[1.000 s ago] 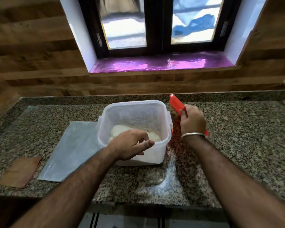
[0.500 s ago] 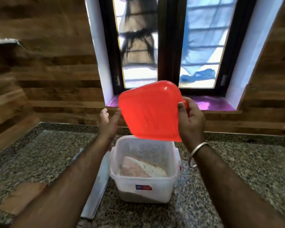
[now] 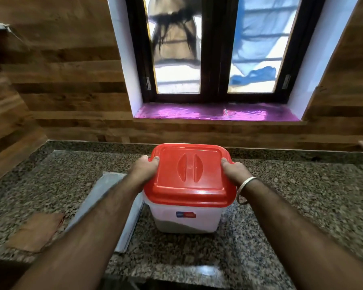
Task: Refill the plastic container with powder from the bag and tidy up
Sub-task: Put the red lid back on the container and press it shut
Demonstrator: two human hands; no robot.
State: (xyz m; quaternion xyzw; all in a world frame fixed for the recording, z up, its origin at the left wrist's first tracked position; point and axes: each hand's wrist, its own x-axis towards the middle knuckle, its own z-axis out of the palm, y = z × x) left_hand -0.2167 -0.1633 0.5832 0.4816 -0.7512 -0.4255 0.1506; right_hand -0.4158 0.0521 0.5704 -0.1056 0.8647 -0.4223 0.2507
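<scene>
Red lid (image 3: pixel 189 174) seated on translucent plastic container (image 3: pixel 186 218) on granite counter (image 3: pixel 291 206); left hand (image 3: pixel 144 171) and right hand (image 3: pixel 234 173) gripping lid's side edges, thumbs on top; flat bag (image 3: pixel 105 197) just left.

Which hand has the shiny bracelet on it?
The right hand, gripping the red lid's right edge, has a silver bangle on its wrist. The left hand, on the other edge, has a bare wrist.
</scene>
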